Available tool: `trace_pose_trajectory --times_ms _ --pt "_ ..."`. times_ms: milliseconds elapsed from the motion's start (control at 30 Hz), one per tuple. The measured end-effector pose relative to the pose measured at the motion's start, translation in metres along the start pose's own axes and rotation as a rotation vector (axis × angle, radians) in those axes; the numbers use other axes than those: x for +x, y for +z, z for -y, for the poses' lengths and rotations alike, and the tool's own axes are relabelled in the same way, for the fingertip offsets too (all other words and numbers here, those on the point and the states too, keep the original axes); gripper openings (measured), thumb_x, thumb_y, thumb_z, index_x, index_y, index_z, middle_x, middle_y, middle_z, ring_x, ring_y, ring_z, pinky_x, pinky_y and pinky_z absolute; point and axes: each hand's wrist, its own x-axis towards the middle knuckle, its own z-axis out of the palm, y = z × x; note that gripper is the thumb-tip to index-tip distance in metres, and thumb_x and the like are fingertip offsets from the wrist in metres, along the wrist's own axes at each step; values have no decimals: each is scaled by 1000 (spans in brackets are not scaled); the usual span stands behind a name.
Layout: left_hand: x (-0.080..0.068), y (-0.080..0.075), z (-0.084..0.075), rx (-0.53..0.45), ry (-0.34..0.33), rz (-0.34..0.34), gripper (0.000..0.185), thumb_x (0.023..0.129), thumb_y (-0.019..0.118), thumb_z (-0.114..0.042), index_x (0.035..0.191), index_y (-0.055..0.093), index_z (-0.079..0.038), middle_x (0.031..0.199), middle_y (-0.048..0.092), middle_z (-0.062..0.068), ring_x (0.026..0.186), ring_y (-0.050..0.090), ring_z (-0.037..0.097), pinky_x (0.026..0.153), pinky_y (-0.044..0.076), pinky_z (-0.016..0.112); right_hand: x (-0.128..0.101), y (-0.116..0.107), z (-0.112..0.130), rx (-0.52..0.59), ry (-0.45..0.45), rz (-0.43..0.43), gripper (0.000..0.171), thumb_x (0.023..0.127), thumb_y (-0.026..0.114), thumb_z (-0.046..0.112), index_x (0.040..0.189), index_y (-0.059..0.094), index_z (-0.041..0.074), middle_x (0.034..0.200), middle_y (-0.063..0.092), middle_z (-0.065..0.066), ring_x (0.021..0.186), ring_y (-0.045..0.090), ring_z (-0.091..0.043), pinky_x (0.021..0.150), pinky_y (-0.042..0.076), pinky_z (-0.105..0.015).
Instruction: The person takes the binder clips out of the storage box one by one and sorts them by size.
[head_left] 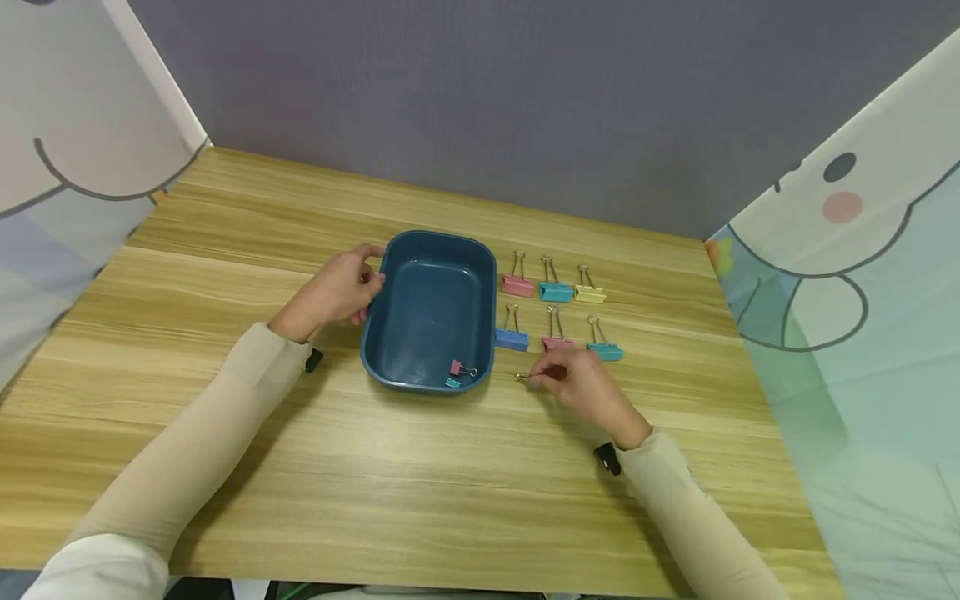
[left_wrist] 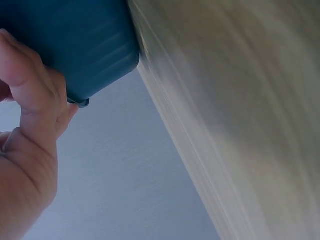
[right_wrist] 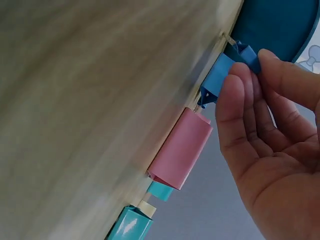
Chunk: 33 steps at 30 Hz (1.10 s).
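A deep blue plastic bin (head_left: 431, 312) stands on the table. My left hand (head_left: 337, 287) holds its left rim, fingers bent against the outer wall, as the left wrist view also shows. Inside the bin's near right corner lie a small pink binder clip (head_left: 456, 367) and a small teal binder clip (head_left: 453, 382). Just right of the bin, my right hand (head_left: 581, 383) pinches a small blue binder clip (right_wrist: 247, 56) between thumb and fingertips. Its metal handle points toward the bin. Close beyond that hand sit a larger pink clip (head_left: 557, 342) and a larger blue clip (head_left: 512, 339).
Right of the bin, larger binder clips stand in two rows, handles pointing away. The back row has a pink clip (head_left: 518, 287), a teal clip (head_left: 556, 292) and a yellow clip (head_left: 590, 294). Another teal clip (head_left: 605, 352) ends the front row. A grey panel (head_left: 465, 100) rises behind the table.
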Motion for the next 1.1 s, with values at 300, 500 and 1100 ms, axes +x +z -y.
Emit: trace_pose_trajectory --times_ms 300,500,1100 --pt "0 0 0 4 -5 -1 46 96 50 -7 138 34 3 71 57 13 42 56 23 41 50 37 12 4 -5 -22 -79 143 7 82 73 6 86 68 9 81 64 5 72 59 -4 67 52 -23" --pt "0 0 0 6 -9 -3 46 96 50 -7 139 34 2 70 57 13 42 56 23 41 49 37 14 4 -1 -57 -105 181 10 81 75 7 89 69 10 80 64 7 71 58 -4 66 51 -24" --pt "0 0 -1 12 -6 -4 46 95 50 -7 138 34 2 70 56 14 42 56 23 40 49 36 16 10 5 -59 -75 208 12 81 74 4 90 69 10 80 62 6 70 56 -6 63 51 -23"
